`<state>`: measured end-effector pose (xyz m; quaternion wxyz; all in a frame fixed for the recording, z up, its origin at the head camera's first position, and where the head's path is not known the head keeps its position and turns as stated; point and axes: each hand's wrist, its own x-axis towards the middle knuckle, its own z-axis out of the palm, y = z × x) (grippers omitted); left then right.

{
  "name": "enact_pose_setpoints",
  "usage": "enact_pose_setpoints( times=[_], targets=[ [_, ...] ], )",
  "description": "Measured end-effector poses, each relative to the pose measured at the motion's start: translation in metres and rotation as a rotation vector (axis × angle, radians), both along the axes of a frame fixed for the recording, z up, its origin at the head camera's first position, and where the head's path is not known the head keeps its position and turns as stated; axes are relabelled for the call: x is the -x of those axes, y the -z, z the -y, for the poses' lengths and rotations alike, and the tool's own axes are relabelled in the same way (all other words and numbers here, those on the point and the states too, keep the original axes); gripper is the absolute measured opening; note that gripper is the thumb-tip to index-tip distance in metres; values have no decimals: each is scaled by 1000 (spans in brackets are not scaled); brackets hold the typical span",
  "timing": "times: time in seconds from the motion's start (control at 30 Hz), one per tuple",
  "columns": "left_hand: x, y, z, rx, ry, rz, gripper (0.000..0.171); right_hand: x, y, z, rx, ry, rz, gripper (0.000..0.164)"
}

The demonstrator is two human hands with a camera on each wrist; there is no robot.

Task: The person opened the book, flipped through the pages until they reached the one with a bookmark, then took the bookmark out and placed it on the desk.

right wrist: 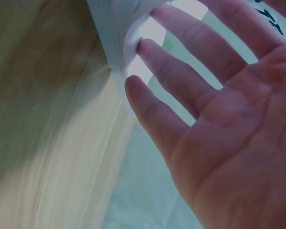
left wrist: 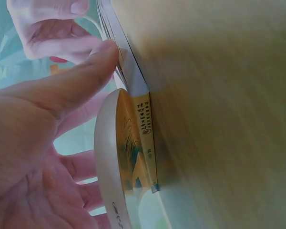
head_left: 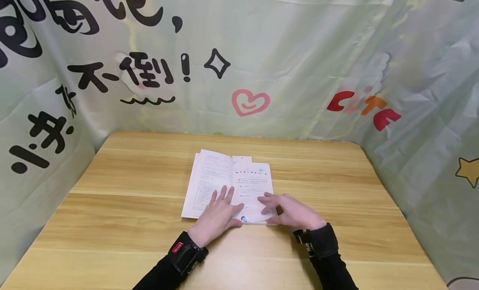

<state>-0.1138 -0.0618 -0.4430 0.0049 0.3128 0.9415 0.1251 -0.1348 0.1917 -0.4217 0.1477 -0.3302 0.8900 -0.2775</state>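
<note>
An open paperback book (head_left: 217, 173) lies on the wooden table, printed text on both pages. My left hand (head_left: 218, 213) rests with spread fingers across its lower middle, the thumb (left wrist: 93, 67) at the bottom page edges. Under that hand the yellow illustrated cover and the spine (left wrist: 145, 129) show in the left wrist view. My right hand (head_left: 293, 211) arches over the lower right corner of the right page (head_left: 252, 186), thumb near the bottom edge. In the right wrist view, its spread fingers (right wrist: 167, 71) touch a page that curls upward (right wrist: 133, 38).
A small white paper tab (head_left: 242, 159) sticks out above the book's top edge. The wooden table (head_left: 142, 169) runs out to both sides. Pale fabric printed with black characters and a pink heart (head_left: 250, 102) hangs behind and beside it. Both wrists carry black straps (head_left: 323, 240).
</note>
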Motion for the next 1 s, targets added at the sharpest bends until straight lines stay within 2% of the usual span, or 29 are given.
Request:
enact_pose_setpoints(
  times=[0.07,0.27,0.37,0.57,0.8,0.9,1.0],
  targets=[
    [0,0,0,-8,-1,7,51,1,0,-1,16,2,-3,18],
    [0,-1,1,-26,11,3,43,4,0,0,68,-12,-78,12],
    [-1,-2,1,-22,26,-22,36,5,1,3,103,-21,-150,8],
    [-2,-3,-3,-10,44,-121,15,5,2,11,182,11,-311,7],
    [-3,-2,-6,-37,12,-176,14,6,2,23,340,46,-502,8],
    [-3,-1,-5,-76,0,-179,15,6,4,28,423,105,-593,16],
    [-3,0,-5,-115,-16,-168,16,5,5,35,490,240,-663,26]
  ],
)
